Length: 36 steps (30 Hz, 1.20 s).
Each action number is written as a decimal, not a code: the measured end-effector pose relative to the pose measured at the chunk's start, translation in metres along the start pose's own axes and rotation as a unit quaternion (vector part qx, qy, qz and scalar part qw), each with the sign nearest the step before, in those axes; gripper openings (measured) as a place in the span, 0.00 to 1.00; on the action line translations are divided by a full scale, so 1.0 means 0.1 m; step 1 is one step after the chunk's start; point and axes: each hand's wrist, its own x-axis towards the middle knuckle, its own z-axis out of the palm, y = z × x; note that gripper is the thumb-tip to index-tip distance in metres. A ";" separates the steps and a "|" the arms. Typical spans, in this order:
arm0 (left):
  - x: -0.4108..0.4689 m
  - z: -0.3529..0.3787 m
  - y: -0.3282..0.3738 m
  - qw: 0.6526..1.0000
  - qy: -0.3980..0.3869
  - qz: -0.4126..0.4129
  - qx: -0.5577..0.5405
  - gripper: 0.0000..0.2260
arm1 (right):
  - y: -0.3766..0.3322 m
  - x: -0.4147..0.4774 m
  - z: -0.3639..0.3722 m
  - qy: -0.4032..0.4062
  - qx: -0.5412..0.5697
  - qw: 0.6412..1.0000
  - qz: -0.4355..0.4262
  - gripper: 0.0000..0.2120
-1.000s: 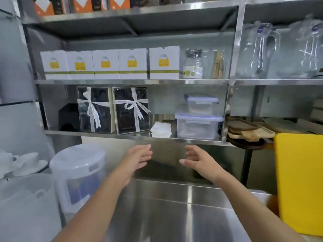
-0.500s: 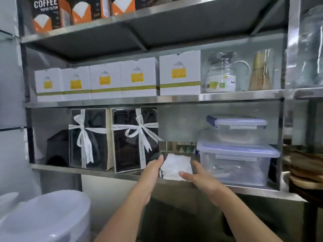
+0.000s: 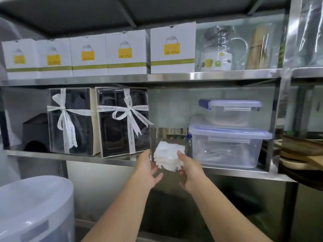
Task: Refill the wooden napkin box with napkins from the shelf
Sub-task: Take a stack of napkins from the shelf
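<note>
1. The napkins (image 3: pixel 168 157), a loose white stack at the shelf (image 3: pixel 97 157) edge, look light, soft and prone to fanning apart.
2. Squeezing both flanks seems the safest hold.
3. The right hand (image 3: pixel 191 169) clasps the stack's right side; the left hand (image 3: pixel 146 169) cups open, fingers under its left edge.
4. A clear lidded tub (image 3: pixel 227 149) sits just right.

Steel shelving (image 3: pixel 174 78) against grey wall (image 3: pixel 174 105)

Gap between gift box (image 3: pixel 123 122) and container (image 3: pixel 227 147)
</note>
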 end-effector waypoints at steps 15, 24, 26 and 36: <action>-0.09 -0.22 -0.17 0.989 -0.075 -0.091 0.092 0.28 | 0.05 -0.14 -0.20 -0.060 0.060 0.995 0.049 0.16; -0.50 -0.64 -0.52 0.950 -0.299 -0.087 -0.030 0.24 | 0.34 -0.67 -0.69 -0.141 -0.103 0.983 0.060 0.08; -0.65 -0.67 -0.55 0.958 -0.277 -0.069 -0.007 0.23 | 0.32 -0.80 -0.77 -0.148 -0.120 0.981 0.042 0.05; -2.05 -0.64 -0.58 0.976 -0.206 -0.031 -0.055 0.07 | 0.13 -2.12 -1.14 -0.134 -0.208 0.969 -0.015 0.23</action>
